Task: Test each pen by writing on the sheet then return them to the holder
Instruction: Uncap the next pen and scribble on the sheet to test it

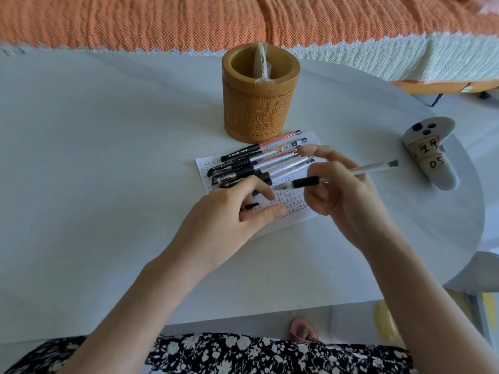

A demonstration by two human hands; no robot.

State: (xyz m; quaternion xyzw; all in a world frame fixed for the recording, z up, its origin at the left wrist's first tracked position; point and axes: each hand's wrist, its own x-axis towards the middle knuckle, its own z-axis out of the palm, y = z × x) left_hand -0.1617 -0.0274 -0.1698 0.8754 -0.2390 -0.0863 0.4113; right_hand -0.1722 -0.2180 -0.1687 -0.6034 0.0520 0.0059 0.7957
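A carved brown pen holder (260,103) stands on the white table (108,157), with a clear plastic packet poking out of it. Just in front lies a small white sheet (294,207) with rows of handwritten marks. Several black-and-clear pens (256,164) lie side by side across its upper part. My right hand (348,195) grips one pen (306,182) above the sheet, black grip end pointing left, tail end out to the right. My left hand (237,211) hovers over the sheet's left part and pinches a small black pen cap (252,205).
A white controller-shaped object (429,155) with taped labels lies at the right, near the table's rounded edge. An orange and white blanket (162,20) runs along the far side. The table's front edge is close to my lap.
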